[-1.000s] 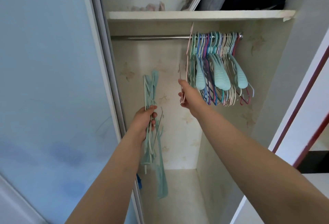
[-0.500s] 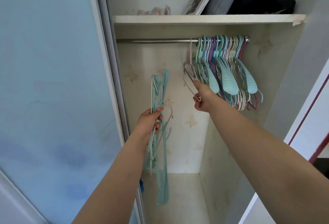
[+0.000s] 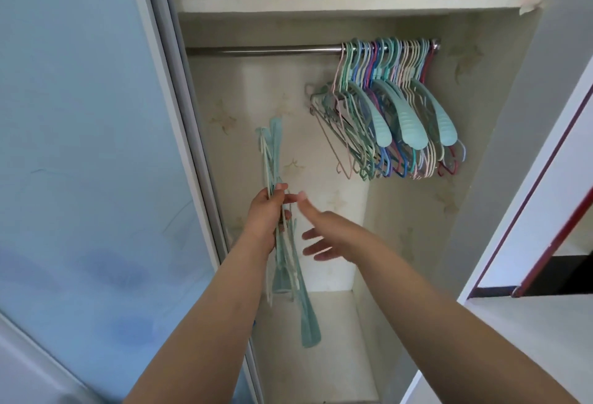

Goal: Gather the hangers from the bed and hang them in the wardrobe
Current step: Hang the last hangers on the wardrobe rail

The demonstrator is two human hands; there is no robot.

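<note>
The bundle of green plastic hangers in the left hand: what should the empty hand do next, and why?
Probably the right hand, open and empty, should pinch one hanger out of the bundle of pale green plastic hangers that the left hand grips. Its fingers already point at the bundle, and the metal wardrobe rail has bare room left of the colourful hung hangers.

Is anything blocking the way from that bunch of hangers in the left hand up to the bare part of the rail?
Nothing visible does. The bundle of hangers in the left hand sits below the rail, whose left stretch is bare. The hung hangers crowd only its right end.
</note>
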